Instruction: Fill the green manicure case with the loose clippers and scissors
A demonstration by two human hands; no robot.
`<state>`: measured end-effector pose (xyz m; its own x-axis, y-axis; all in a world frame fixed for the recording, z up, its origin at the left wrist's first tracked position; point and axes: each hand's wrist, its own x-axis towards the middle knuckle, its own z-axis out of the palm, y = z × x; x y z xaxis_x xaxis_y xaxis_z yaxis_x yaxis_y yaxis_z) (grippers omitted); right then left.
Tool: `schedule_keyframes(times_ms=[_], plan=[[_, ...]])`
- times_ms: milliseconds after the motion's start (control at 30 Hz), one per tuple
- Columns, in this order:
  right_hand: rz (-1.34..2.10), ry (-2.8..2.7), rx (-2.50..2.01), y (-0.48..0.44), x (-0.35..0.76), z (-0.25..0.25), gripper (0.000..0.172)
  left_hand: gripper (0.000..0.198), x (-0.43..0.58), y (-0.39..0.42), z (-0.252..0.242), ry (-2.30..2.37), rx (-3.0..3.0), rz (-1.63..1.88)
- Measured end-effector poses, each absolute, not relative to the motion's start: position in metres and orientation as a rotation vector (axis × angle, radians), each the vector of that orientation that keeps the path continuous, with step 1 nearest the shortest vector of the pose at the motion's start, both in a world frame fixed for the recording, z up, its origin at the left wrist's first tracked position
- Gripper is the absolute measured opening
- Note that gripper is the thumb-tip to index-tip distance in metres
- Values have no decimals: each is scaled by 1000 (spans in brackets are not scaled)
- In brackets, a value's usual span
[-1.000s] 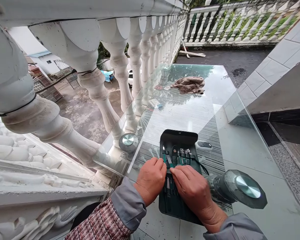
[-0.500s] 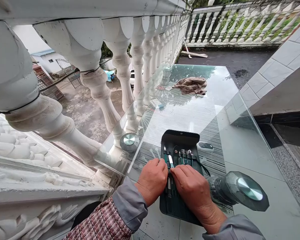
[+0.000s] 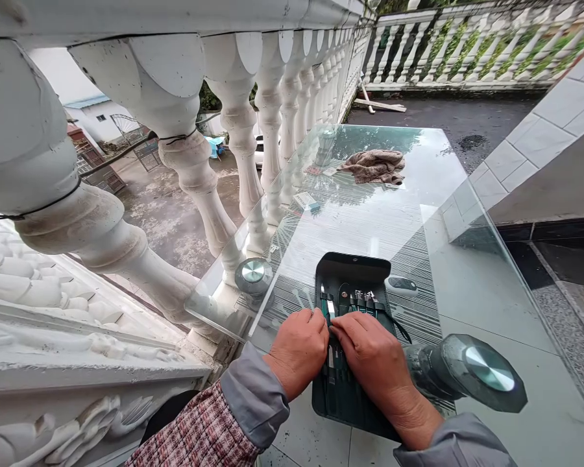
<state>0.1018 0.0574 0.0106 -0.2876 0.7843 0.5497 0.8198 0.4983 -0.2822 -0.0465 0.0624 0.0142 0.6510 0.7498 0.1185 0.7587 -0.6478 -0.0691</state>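
A black manicure case [image 3: 353, 267] lies open on a glass table [image 3: 394, 214], with several small metal and green-handled tools [image 3: 357, 301] strapped inside. My left hand [image 3: 296, 350] rests curled on the case's left side, fingertips pinched at a tool near the middle row. My right hand [image 3: 374, 363] lies over the case's lower half, its fingers pressed together against the same tool. Both hands meet at the centre; what exactly they pinch is mostly hidden under the fingers.
A white stone balustrade [image 3: 199, 175] runs along the table's left edge. A brown cloth [image 3: 374, 165] lies at the far end. Round metal table fittings sit at left [image 3: 253, 272] and right [image 3: 486, 370]. A small dark key fob [image 3: 401, 284] lies beside the case. A tiled wall [image 3: 540, 136] rises on the right.
The hands have stayed at the centre of the case, shifting only slightly. A white-tipped tool that stood out between the fingers half a second ago is now pushed lower.
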Motion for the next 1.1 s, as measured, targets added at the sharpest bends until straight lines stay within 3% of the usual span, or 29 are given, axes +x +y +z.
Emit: schedule_keyframes(times_ms=[333, 467, 1100], plan=[[274, -2002, -1557, 66, 103, 7, 3, 21, -46, 62, 12, -1216, -2711, -91], [409, -1930, -1603, 67, 102, 9, 7, 22, -46, 61, 15, -1212, -2722, -78], [410, -1943, -1716, 78, 100, 13, 2, 21, -45, 63, 10, -1182, -2698, -77]])
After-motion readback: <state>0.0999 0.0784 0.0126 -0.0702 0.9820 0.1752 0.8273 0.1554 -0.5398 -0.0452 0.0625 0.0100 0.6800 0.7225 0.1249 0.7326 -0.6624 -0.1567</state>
